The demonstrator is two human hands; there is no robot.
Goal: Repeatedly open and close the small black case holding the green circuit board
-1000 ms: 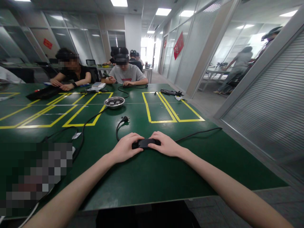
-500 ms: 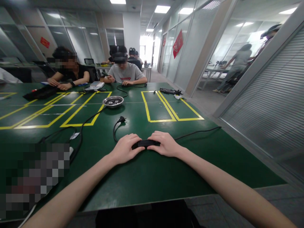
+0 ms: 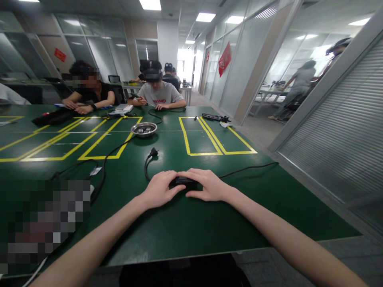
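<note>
A black power adapter [image 3: 186, 182] lies low over the green table [image 3: 191, 231], partly covered by my fingers. My left hand [image 3: 161, 188] is closed round its left end, fingers over the top and thumb along the near side. At the right end my right hand [image 3: 208, 184] curls its fingers over the top, the thumb lower on the near side. Both hands' fingertips meet above the adapter. From the left a black cord curves up to a mains plug [image 3: 153, 152] on the table. A thin cable [image 3: 248, 168] runs off to the right.
A metal bowl [image 3: 144, 129] with small metal parts stands farther back. Yellow tape [image 3: 206, 153] marks rectangles on the table. A folded black tripod-like item [image 3: 216, 117] lies at the far right. Two people sit across, and a cable [image 3: 104, 167] crosses at left.
My fingers have slid inward over the top of the adapter until the hands meet. The right thumb has dropped lower from its near side. The view has tipped up slightly.
</note>
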